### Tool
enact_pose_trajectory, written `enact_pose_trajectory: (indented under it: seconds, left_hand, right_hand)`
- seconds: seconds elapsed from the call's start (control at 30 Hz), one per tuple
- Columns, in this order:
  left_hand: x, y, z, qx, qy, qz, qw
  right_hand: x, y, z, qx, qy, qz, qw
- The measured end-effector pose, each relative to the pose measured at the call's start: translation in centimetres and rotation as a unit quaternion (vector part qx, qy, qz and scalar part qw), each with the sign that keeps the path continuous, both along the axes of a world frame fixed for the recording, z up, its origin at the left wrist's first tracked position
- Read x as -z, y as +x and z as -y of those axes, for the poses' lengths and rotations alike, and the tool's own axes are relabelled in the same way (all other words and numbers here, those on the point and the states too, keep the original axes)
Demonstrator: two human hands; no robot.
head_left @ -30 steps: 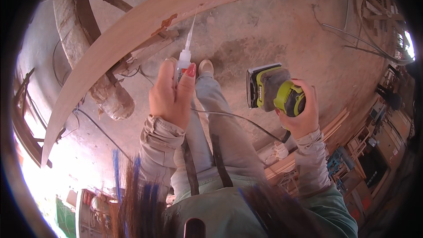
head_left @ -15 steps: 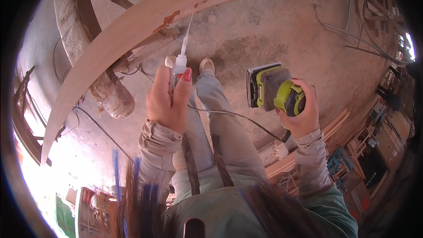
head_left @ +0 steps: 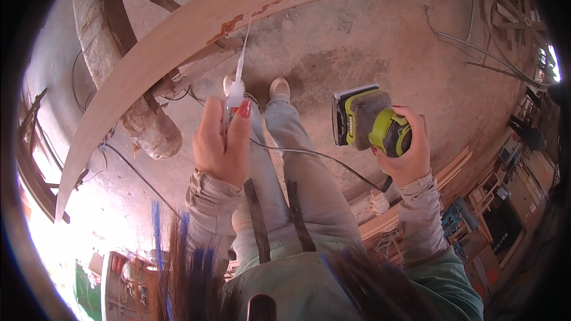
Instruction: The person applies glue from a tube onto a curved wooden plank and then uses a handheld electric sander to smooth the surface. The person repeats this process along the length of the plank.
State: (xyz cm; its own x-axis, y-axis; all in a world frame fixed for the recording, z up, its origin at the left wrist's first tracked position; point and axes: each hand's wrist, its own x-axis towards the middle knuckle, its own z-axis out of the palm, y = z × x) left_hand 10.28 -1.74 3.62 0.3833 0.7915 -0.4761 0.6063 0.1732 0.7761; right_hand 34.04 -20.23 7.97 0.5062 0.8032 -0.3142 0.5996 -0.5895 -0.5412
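My left hand (head_left: 221,142) is closed round a small clear glue bottle (head_left: 236,92) with a long thin nozzle. The nozzle tip points up at the lower edge of a long wooden board (head_left: 160,47), by a wet reddish-brown streak (head_left: 229,25) on its face. Whether the tip touches the wood I cannot tell. Off to the right, my right hand (head_left: 413,151) grips a green and black electric sander (head_left: 369,120) by its rounded body. The sander is held in the air, its flat pad turned to the left.
Under the board a rough log (head_left: 148,128) and wooden supports stand at the left. A black cord (head_left: 333,157) crosses in front of my legs. Wooden strips (head_left: 380,224) lie at the right, near a cluttered tool area (head_left: 476,226). A large wheel (head_left: 514,21) stands far right.
My left hand has shifted slightly left and down with the glue bottle, and the nozzle tip has moved left along the board's edge. The right hand and sander have hardly moved.
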Motion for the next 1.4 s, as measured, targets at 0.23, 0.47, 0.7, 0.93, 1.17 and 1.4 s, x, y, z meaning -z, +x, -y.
enact_pose_trajectory:
  seconds: [0.23,0.47,0.7,0.93,1.17,1.4]
  left_hand:
    - [-0.8,0.9,0.0,0.018,0.013,-0.020,1.000]
    - [0.2,2.1,-0.5,0.020,0.017,0.000,1.000]
    - [-0.1,2.4,-0.8,0.041,0.024,-0.015,0.999]
    - [-0.1,2.6,-0.9,0.030,0.007,0.008,0.999]
    - [0.4,2.5,-1.0,0.043,0.018,-0.019,0.999]
    - [-0.2,3.4,-1.0,0.059,0.013,0.002,0.998]
  right_hand:
    - [0.1,0.1,0.0,-0.003,0.006,-0.007,1.000]
    - [0.2,0.1,0.1,0.005,0.007,-0.005,1.000]
    - [0.3,0.1,0.4,0.019,0.010,-0.008,1.000]
    - [0.4,0.1,0.6,0.018,0.004,-0.007,1.000]
    - [0.6,0.3,0.8,0.022,0.002,-0.006,1.000]
    - [0.6,0.4,0.8,0.018,0.003,-0.007,1.000]
